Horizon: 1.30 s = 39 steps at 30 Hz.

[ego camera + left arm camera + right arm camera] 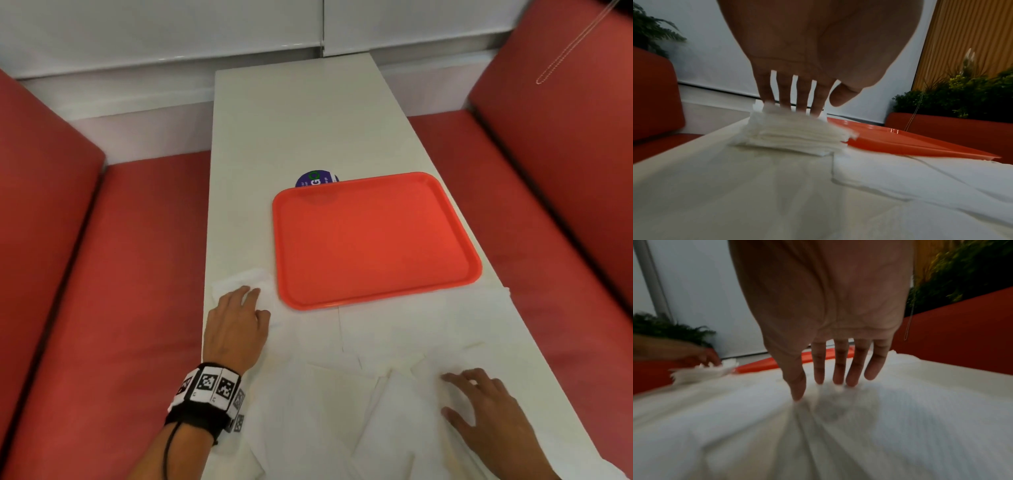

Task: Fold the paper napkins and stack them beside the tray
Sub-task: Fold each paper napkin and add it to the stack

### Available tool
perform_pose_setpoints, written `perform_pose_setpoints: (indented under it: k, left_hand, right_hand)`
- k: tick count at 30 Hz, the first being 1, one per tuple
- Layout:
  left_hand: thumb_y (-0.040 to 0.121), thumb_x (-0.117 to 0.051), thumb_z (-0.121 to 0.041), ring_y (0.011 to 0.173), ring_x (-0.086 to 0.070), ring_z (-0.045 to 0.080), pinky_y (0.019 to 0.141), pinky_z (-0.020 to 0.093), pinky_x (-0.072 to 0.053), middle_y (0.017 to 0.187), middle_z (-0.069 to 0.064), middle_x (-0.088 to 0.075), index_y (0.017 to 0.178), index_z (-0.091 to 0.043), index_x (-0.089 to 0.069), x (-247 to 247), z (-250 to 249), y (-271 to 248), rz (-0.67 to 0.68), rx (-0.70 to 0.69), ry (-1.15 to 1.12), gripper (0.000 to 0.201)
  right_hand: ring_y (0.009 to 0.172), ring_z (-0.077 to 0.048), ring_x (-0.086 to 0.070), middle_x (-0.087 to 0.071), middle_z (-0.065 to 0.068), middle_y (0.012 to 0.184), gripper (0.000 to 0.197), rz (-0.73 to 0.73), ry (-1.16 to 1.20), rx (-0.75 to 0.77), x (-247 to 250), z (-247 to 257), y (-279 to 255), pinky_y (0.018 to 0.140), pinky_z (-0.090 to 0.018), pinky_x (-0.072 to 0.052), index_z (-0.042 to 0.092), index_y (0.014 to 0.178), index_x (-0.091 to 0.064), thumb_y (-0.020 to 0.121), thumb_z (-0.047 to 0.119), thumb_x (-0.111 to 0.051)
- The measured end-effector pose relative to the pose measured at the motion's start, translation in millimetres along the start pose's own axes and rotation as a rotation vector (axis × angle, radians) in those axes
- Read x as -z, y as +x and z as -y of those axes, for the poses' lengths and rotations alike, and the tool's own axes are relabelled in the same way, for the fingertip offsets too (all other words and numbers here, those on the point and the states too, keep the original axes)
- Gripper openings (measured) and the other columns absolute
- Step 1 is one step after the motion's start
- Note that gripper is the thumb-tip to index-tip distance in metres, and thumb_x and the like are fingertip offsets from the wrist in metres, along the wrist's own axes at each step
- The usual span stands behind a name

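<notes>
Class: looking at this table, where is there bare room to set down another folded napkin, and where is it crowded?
Free: the bare table beyond the orange tray, and the tray's own floor. Crowded: the near end, covered by unfolded napkins under the right hand; the left hand presses the folded stack beside the tray.

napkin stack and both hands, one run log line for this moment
left hand: fingers straight on folded napkin stack beside tray | right hand: open, fingertips on loose unfolded napkins | table

White table point(291, 130); red booth seats point(137, 274); round blue sticker point(315, 179); green plants point(962, 97).
</notes>
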State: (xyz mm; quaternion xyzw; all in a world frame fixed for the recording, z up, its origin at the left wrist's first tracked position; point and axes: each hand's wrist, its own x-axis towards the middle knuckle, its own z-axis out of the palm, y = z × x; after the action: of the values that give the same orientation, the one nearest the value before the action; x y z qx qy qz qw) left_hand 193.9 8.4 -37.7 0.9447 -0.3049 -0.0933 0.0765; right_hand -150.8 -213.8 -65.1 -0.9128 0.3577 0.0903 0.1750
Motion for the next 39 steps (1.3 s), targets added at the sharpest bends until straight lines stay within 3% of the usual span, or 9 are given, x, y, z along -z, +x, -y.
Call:
perform_pose_setpoints:
  k: [4, 10, 21, 25, 28, 30, 33, 36, 39]
  left_hand:
    - [0.086, -0.034, -0.030, 0.107, -0.061, 0.034, 0.080, 0.047, -0.050, 0.123, 0.010, -0.066, 0.126, -0.015, -0.066, 14.7, -16.2, -12.7, -0.138, -0.026, 0.031, 0.053]
    - [0.091, -0.036, -0.034, 0.103, -0.058, 0.027, 0.081, 0.043, -0.048, 0.118, 0.004, -0.064, 0.123, -0.018, -0.064, 18.7, -67.8, -67.3, -0.212, -0.067, -0.056, 0.046]
    - [0.095, -0.044, -0.041, 0.115, -0.048, 0.010, 0.092, 0.027, -0.043, 0.123, -0.012, -0.055, 0.124, -0.030, -0.059, -3.3, -173.3, -155.5, -0.160, -0.189, -0.297, 0.034]
    - [0.088, -0.054, -0.063, 0.127, -0.040, -0.011, 0.104, 0.012, -0.034, 0.133, -0.034, -0.041, 0.136, -0.043, -0.046, 9.6, -200.0, -165.4, 0.067, -0.189, -0.573, 0.052]
    - [0.079, -0.073, -0.063, 0.122, -0.049, -0.016, 0.097, 0.006, -0.040, 0.130, -0.037, -0.055, 0.136, -0.048, -0.046, 20.7, -224.7, -170.1, 0.266, -0.140, -0.856, 0.065]
    - [0.080, -0.078, -0.053, 0.108, -0.061, -0.010, 0.086, 0.010, -0.047, 0.116, -0.031, -0.067, 0.127, -0.044, -0.056, 22.5, -234.3, -170.2, 0.219, -0.090, -0.891, 0.052]
    - [0.088, -0.077, -0.034, 0.098, -0.071, 0.006, 0.089, 0.028, -0.057, 0.103, -0.016, -0.076, 0.113, -0.033, -0.070, 25.1, -233.1, -169.2, 0.101, 0.097, -1.007, 0.026]
    - [0.090, -0.074, -0.022, 0.103, -0.074, 0.021, 0.097, 0.049, -0.056, 0.109, -0.001, -0.078, 0.115, -0.020, -0.073, 31.5, -228.1, -173.8, 0.124, 0.283, -1.327, 0.025]
    - [0.090, -0.072, -0.017, 0.108, -0.072, 0.031, 0.100, 0.054, -0.053, 0.115, 0.009, -0.076, 0.120, -0.013, -0.071, 37.1, -226.8, -179.4, 0.175, 0.338, -1.543, 0.030]
  right_hand:
    - [0.076, -0.018, -0.062, -0.062, 0.008, 0.099, 0.048, -0.132, 0.058, 0.061, -6.5, -7.4, 0.4, 0.057, -0.031, -0.052, 0.029, 0.107, -0.072, 0.063, 0.023, -0.092]
    - [0.070, -0.009, -0.060, -0.059, 0.017, 0.077, 0.018, -0.168, 0.241, 0.076, 9.8, -7.9, -6.3, 0.061, -0.025, -0.047, 0.031, 0.082, -0.069, 0.079, 0.019, -0.083]
    - [0.065, -0.012, -0.055, -0.060, 0.005, 0.064, 0.032, -0.237, 0.926, 0.069, 63.4, 2.0, -9.6, 0.061, -0.011, -0.040, 0.017, 0.062, -0.059, 0.069, 0.024, -0.090]
    - [0.064, -0.010, -0.053, -0.057, 0.004, 0.064, 0.031, -0.263, 1.054, 0.111, 82.9, 10.8, -10.7, 0.065, -0.016, -0.043, 0.015, 0.065, -0.057, 0.080, 0.028, -0.080]
    - [0.063, -0.011, -0.052, -0.055, -0.009, 0.063, 0.036, -0.145, 1.218, 0.154, 93.7, 25.0, -17.6, 0.065, -0.023, -0.046, 0.006, 0.068, -0.058, 0.082, 0.034, -0.076]
    - [0.064, -0.010, -0.055, -0.057, 0.000, 0.062, 0.031, -0.088, 1.265, 0.214, 101.5, 34.1, -22.8, 0.066, -0.020, -0.045, 0.010, 0.068, -0.061, 0.080, 0.034, -0.076]
    - [0.087, -0.010, -0.067, -0.070, 0.005, 0.090, 0.018, -0.072, 1.267, 0.274, 111.0, 38.6, -28.9, 0.077, -0.019, -0.050, 0.021, 0.087, -0.072, 0.081, 0.038, -0.078]
    - [0.099, -0.003, -0.063, -0.061, 0.011, 0.109, 0.043, -0.106, 1.220, 0.148, 114.0, 29.3, -34.2, 0.080, -0.014, -0.050, 0.035, 0.106, -0.068, 0.074, 0.063, -0.070]
    - [0.092, -0.013, -0.070, -0.069, 0.002, 0.101, 0.040, 0.197, 1.254, 0.045, 114.3, 21.7, -43.3, 0.078, -0.027, -0.058, 0.029, 0.101, -0.072, 0.073, 0.057, -0.079]
